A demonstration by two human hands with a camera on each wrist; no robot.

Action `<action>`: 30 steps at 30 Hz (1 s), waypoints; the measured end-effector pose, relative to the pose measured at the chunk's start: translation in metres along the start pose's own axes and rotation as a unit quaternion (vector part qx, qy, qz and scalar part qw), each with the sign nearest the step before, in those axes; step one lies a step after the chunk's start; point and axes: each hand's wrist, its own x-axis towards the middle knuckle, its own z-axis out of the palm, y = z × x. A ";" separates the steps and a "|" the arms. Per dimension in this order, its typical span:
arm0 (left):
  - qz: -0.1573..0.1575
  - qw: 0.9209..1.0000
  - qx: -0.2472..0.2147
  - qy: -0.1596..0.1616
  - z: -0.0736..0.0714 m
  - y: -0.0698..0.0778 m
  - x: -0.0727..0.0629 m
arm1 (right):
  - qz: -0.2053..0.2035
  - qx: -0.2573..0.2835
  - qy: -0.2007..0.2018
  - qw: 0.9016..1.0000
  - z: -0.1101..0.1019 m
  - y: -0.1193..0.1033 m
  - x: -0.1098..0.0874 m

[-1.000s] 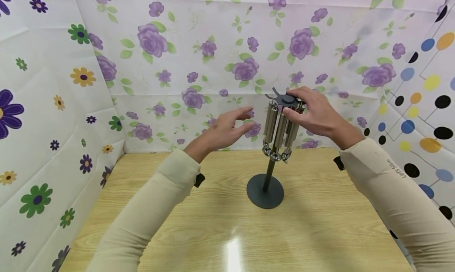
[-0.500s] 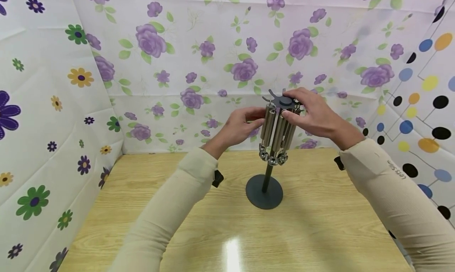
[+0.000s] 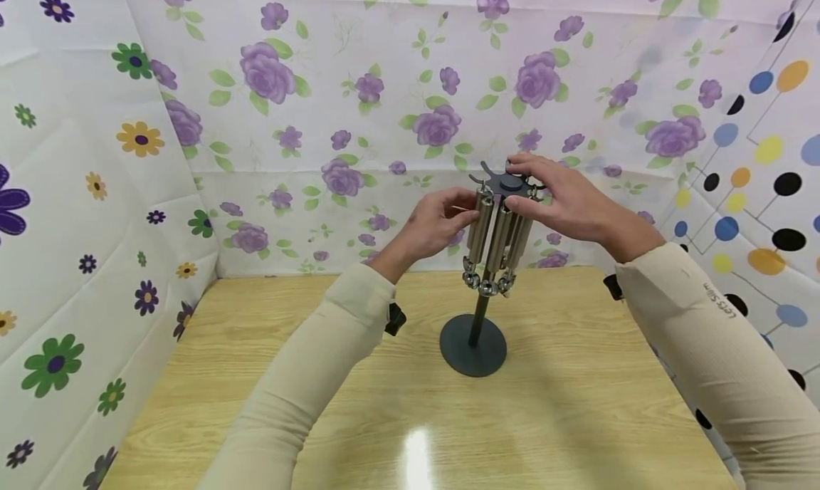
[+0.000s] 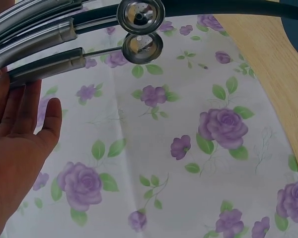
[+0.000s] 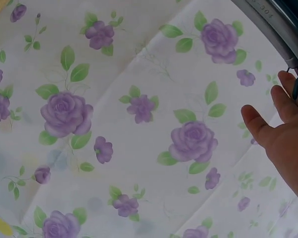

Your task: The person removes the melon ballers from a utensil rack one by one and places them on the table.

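Hands [image 3: 438, 225] [image 3: 566, 201] on metal utensils [image 3: 497, 242], hooked rack [image 3: 510, 182]

In the head view we can read what looks like "Let's Slim", in small dark letters set lengthwise along the cream right sleeve [image 3: 725, 355], toward its wrist end. In the right wrist view, we make out the number "304" on a grey metal handle [image 5: 273, 29] in the upper right corner; just before those digits we see a small mark, too unclear for us to decipher.
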 end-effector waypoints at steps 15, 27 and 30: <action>0.000 1.000 -0.001 0.013 -0.015 0.003 -0.005 | -0.003 0.009 -0.004 1.000 -0.001 0.003 -0.002; 0.000 1.000 0.015 0.017 -0.040 -0.006 -0.026 | -0.012 0.000 -0.011 1.000 -0.006 0.007 -0.007; -0.014 1.000 0.003 0.015 -0.050 -0.012 -0.035 | -0.017 0.003 -0.007 1.000 -0.005 0.009 -0.007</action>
